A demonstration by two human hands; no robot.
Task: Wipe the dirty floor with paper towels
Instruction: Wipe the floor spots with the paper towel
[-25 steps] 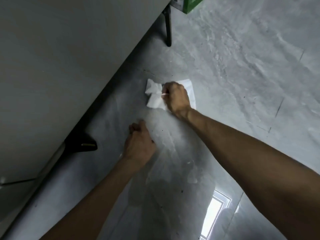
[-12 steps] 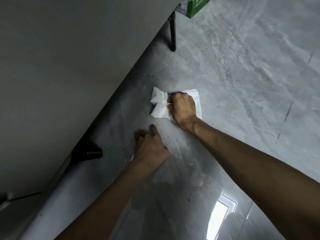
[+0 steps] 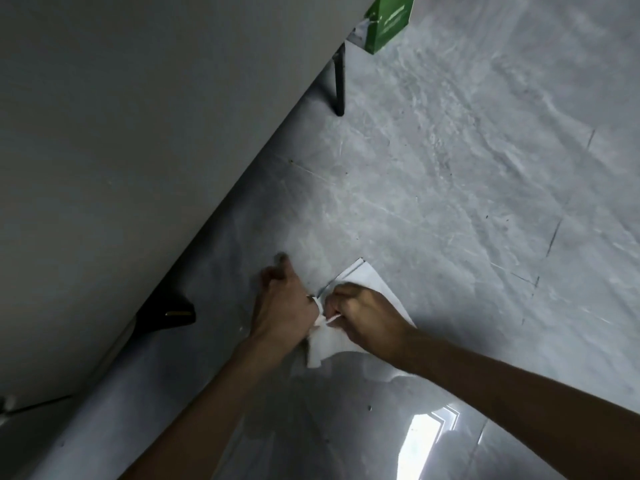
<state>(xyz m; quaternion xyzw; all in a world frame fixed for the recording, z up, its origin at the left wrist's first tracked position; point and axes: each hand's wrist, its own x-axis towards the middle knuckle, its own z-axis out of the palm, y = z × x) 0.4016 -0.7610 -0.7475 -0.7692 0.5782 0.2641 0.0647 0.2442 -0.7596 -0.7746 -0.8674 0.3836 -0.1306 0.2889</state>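
Paper towel [image 3: 372,282], white, is pinned flat on the floor [image 3: 450,174] under the right hand [image 3: 363,315].
R fingers are clenched on the sheet's bunched near edge; left hand [image 3: 282,303] is set just beside it, touching that edge, fingers curled, grip not clear. Long axis is run away from the fingers, up-right. Grey tile w/ dark specks is seen beyond; table leg [image 3: 338,81] & green box [image 3: 388,22] well apart.

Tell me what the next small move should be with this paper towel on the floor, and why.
Probably spread the paper towel flat again and push it forward over the grey floor. The right hand is closed on it, bunching its near part, the left hand rests alongside, and dark specks remain on the tiles ahead.
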